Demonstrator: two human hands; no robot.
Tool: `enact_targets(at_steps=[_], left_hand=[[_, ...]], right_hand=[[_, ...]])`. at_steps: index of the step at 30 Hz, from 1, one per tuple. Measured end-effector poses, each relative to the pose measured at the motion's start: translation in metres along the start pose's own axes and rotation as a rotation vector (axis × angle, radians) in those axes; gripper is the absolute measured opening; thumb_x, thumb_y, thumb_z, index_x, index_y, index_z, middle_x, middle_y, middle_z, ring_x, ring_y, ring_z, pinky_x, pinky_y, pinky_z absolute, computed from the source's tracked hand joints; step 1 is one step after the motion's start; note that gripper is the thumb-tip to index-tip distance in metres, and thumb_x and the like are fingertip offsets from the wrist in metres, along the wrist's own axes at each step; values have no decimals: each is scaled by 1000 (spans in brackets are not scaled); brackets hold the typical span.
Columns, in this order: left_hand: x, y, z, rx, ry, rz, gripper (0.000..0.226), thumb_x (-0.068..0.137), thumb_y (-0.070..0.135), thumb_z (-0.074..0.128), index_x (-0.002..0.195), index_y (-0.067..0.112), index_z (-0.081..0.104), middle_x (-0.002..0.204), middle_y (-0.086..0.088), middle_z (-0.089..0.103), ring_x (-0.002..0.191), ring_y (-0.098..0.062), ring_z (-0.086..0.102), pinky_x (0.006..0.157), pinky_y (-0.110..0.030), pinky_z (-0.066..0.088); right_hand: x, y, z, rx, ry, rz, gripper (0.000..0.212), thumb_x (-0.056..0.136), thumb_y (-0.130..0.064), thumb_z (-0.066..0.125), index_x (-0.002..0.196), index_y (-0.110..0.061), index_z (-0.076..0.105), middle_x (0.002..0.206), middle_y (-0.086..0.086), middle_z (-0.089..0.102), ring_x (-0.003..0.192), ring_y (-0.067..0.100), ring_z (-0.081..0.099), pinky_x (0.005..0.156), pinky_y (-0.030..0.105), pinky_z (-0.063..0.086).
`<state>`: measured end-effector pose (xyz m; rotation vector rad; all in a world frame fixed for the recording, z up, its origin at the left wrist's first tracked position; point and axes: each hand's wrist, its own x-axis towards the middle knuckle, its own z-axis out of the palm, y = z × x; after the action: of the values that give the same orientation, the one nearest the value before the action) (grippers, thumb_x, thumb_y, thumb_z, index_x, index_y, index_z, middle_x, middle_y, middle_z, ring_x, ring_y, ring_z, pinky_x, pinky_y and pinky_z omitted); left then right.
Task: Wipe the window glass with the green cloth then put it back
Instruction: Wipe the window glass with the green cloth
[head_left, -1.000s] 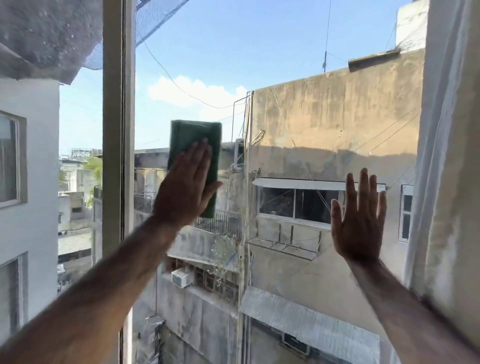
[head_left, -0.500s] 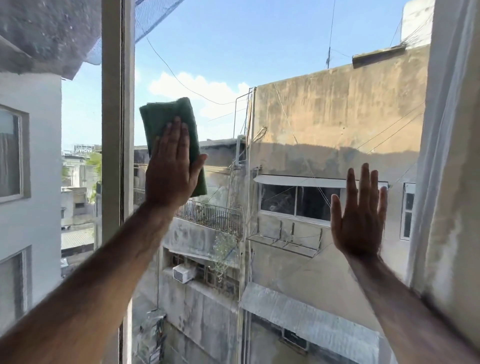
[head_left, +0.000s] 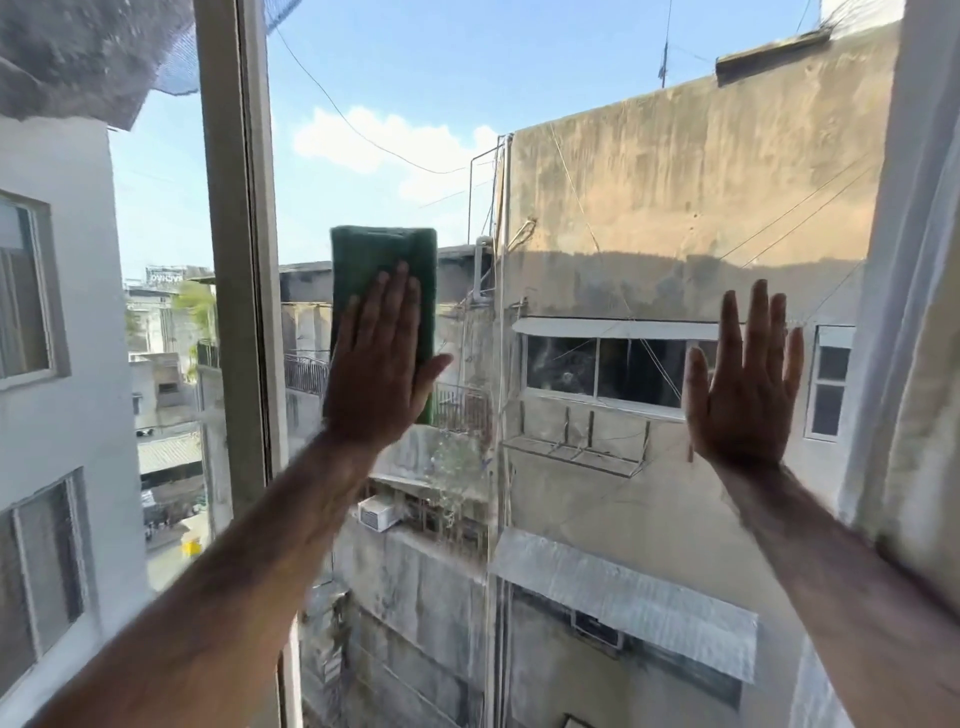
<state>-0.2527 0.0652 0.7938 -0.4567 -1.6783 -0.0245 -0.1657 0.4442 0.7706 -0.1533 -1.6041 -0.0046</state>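
Note:
A folded green cloth (head_left: 382, 260) lies flat against the window glass (head_left: 597, 182), a little left of centre. My left hand (head_left: 376, 374) presses on its lower half with the palm flat and the fingers straight, pointing up. The cloth's top edge shows above my fingertips. My right hand (head_left: 743, 384) rests flat on the glass at the right, fingers spread, holding nothing. Both forearms reach up from the bottom corners.
A vertical window frame post (head_left: 236, 260) stands just left of the cloth. A pale curtain or wall edge (head_left: 914, 312) borders the glass on the right. Through the pane I see neighbouring buildings and sky.
My left hand has slid the cloth down and to the right from its higher, tilted spot near the frame post; the cloth now stands upright. My right hand has stayed in place.

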Motion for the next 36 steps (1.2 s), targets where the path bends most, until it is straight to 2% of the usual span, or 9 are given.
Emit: enact_targets(at_steps=[3,6,9,11,16,23,27,32,36], left_hand=[[-6,34,2,-100,16,-327,87,102,63,21,163,2,17,173,-19,16,162,-33,12,133,-52,11],[-74,86,7,-111,-110,-130,93,101,66,31,162,-2,17,173,-22,13,162,-35,11,130,-57,19],[-115,71,8,-73,-166,136,89,104,66,32,162,0,18,173,-18,11,161,-35,14,124,-59,32],[-86,43,4,-64,-109,80,87,105,66,28,161,-1,22,171,-20,17,160,-36,18,125,-59,31],[-2,20,-6,-106,-37,-278,91,101,66,16,162,-2,19,172,-22,17,161,-36,14,132,-53,13],[-155,62,4,-68,-261,-96,98,101,72,23,159,-6,21,171,-26,14,160,-40,16,125,-62,28],[-106,35,4,-31,-180,-26,95,102,71,25,160,-5,21,170,-25,17,159,-39,18,127,-60,25],[-9,32,2,-96,-37,-245,95,101,69,22,161,-4,21,171,-24,18,160,-38,15,132,-55,13],[-88,69,14,-110,-94,-247,96,102,70,23,161,-6,18,172,-25,12,161,-38,11,131,-58,14]], right_hand=[[-2,-1,-1,7,-5,3,65,116,-45,26,174,-19,14,183,13,11,171,30,9,138,55,10],[-1,-1,-3,12,-20,4,66,116,-46,24,174,-16,15,183,15,11,170,32,10,138,56,10],[-2,-1,-4,15,-15,2,66,116,-46,24,174,-15,17,182,16,12,170,33,11,137,57,11],[-1,-1,-3,19,-8,2,66,116,-47,24,174,-15,17,182,16,13,170,33,11,137,58,12],[-1,-1,-1,4,-5,1,67,115,-45,25,174,-16,16,182,17,13,170,34,12,137,57,11],[-2,-3,-3,-14,-5,6,66,115,-46,23,174,-16,16,182,16,13,170,33,11,138,47,0],[-1,-1,2,-12,7,5,66,116,-47,22,174,-18,14,183,14,11,171,31,10,139,48,0],[0,4,7,-19,9,6,66,116,-49,22,175,-21,11,183,12,11,171,30,9,139,47,-1],[0,4,7,-14,11,5,66,116,-49,22,174,-19,14,183,13,12,170,30,11,139,53,7]])
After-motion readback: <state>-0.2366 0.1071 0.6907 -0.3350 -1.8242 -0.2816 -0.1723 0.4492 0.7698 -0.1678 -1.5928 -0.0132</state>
